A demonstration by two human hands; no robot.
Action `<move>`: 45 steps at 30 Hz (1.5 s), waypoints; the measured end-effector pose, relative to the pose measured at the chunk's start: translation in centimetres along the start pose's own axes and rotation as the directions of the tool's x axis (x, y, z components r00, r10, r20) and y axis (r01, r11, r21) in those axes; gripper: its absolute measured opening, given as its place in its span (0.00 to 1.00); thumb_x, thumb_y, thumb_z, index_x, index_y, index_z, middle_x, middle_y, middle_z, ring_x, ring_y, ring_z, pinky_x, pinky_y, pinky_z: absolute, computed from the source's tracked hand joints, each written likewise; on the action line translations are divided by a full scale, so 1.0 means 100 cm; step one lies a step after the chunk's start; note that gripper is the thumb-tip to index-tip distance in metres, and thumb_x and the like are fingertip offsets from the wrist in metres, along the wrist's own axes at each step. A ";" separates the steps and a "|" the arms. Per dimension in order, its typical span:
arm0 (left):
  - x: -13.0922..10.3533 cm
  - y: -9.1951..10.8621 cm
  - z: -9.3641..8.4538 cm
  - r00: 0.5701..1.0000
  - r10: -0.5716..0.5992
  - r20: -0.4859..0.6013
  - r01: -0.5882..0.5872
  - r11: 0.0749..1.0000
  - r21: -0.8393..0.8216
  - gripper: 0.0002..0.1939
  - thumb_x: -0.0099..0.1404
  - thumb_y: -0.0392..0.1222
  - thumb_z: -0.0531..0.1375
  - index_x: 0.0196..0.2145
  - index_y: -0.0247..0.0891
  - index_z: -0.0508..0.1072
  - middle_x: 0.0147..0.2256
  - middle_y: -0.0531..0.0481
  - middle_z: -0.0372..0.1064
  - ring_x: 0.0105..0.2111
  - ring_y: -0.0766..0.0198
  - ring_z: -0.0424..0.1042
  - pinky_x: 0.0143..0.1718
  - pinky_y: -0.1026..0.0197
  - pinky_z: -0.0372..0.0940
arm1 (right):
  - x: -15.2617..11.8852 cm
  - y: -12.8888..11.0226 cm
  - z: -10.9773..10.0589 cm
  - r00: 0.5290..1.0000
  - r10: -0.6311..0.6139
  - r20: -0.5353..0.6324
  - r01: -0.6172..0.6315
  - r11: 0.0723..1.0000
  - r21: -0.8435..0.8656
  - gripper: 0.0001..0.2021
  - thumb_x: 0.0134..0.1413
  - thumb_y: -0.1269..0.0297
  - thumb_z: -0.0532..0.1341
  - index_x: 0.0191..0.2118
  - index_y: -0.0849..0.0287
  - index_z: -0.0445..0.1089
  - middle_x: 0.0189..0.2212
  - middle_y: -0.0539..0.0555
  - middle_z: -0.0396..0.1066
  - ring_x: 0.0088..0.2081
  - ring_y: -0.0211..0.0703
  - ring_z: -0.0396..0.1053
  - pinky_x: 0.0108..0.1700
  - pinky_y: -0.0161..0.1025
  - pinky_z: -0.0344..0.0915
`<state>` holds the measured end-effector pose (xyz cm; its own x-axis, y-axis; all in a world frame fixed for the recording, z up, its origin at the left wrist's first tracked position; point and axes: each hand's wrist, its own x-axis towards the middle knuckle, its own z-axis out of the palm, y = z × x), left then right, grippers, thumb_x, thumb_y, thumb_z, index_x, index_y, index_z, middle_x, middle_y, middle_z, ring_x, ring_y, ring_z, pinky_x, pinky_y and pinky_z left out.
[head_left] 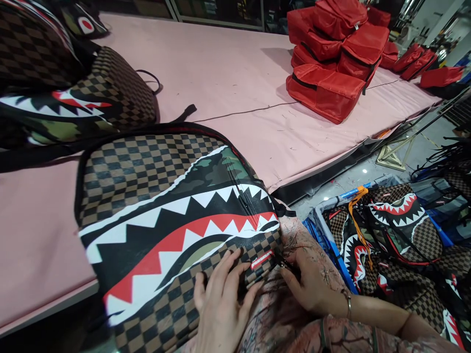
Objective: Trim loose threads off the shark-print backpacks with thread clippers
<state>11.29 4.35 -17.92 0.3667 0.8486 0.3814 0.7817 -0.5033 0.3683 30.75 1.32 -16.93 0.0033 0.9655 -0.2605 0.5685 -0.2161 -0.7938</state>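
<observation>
A backpack (140, 196) with a brown-and-black check and a shark-mouth print lies tilted, partly on the pink table and partly on my lap. My left hand (224, 299) grips its checked front near the small red label (262, 260), fingers bent against the fabric and thumb apart from them. On the other side of that label, my right hand (303, 279) is closed around a small dark tool (282, 261), perhaps thread snips, at the bag's edge. Most of that tool is hidden by the fingers. A black strap end (289, 212) sticks out above my right hand.
More checked shark-print backpacks (121, 88) stand at the table's left. Red bags (327, 90) are piled farther back on the pink table (228, 63), with loose threads around. At right, a blue-edged crate (336, 260) holds several shark-print backpacks (423, 230).
</observation>
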 end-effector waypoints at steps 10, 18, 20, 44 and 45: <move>0.000 -0.003 -0.001 1.000 0.023 -0.015 -0.023 0.999 -0.027 0.14 0.62 0.41 0.56 0.45 0.37 0.62 0.51 0.37 0.60 0.52 0.50 0.60 0.56 0.40 0.43 | 0.003 0.015 0.003 0.996 -0.067 -0.053 0.071 0.995 0.067 0.04 0.57 0.65 0.53 0.36 0.60 0.60 0.33 0.53 0.65 0.34 0.40 0.61 0.36 0.37 0.54; 0.001 0.000 -0.001 1.000 -0.006 -0.014 0.006 1.000 -0.026 0.13 0.62 0.41 0.55 0.45 0.37 0.63 0.51 0.38 0.61 0.51 0.50 0.62 0.56 0.39 0.41 | 0.010 -0.004 -0.013 0.999 -0.052 0.015 0.052 0.999 -0.009 0.06 0.57 0.64 0.54 0.37 0.60 0.61 0.32 0.53 0.66 0.34 0.40 0.62 0.35 0.37 0.52; 0.000 0.000 -0.001 0.999 -0.003 -0.032 0.003 1.000 -0.026 0.13 0.62 0.41 0.55 0.44 0.37 0.63 0.51 0.37 0.61 0.51 0.50 0.62 0.56 0.39 0.42 | 0.015 -0.008 -0.015 0.998 -0.062 0.030 0.063 0.998 -0.026 0.06 0.56 0.64 0.55 0.37 0.60 0.62 0.32 0.53 0.67 0.34 0.40 0.61 0.35 0.37 0.52; -0.003 0.002 -0.005 0.996 -0.062 -0.062 0.058 0.997 -0.056 0.12 0.62 0.40 0.55 0.44 0.37 0.64 0.50 0.38 0.62 0.51 0.51 0.62 0.56 0.38 0.43 | 0.104 0.030 -0.055 0.834 -0.196 0.515 -0.059 0.897 0.437 0.12 0.45 0.62 0.65 0.32 0.68 0.69 0.27 0.52 0.67 0.27 0.33 0.61 0.31 0.32 0.58; -0.003 0.002 -0.005 0.996 -0.065 -0.059 0.062 0.996 -0.057 0.12 0.62 0.40 0.56 0.44 0.37 0.64 0.51 0.38 0.61 0.50 0.51 0.62 0.56 0.38 0.43 | 0.104 0.029 -0.056 0.831 -0.195 0.522 -0.062 0.899 0.434 0.12 0.45 0.62 0.65 0.32 0.68 0.69 0.27 0.52 0.67 0.28 0.33 0.62 0.32 0.32 0.58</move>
<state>11.09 3.90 -17.56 0.2844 0.8684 0.4061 0.7729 -0.4583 0.4388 37.05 11.55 -18.87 -0.5371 0.7682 -0.3484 0.1537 -0.3170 -0.9359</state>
